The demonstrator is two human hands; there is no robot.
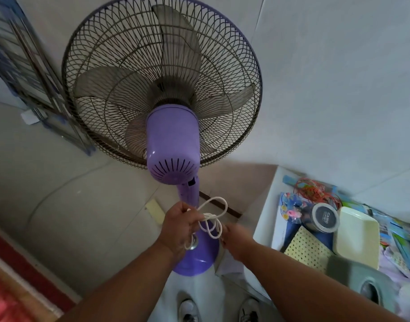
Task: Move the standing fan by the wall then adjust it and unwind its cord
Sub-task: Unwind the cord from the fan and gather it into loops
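Fan [162, 94] stands by the wall, head facing it, pole running down to the base at my feet. Cord [211, 219] is a white bundle of loops just in front of the pole, above the base. Left hand [179, 226] has its grip closed on the bundle. Right hand [236, 238] sits just beside the lowest loop; blurred, can't tell if its fingers hold it. Loops hang between the two hands, left nearer. Judgement: unwinding step, next pull goes rightward, away from the pole. Cluttered tabletop [266, 219] to my right.
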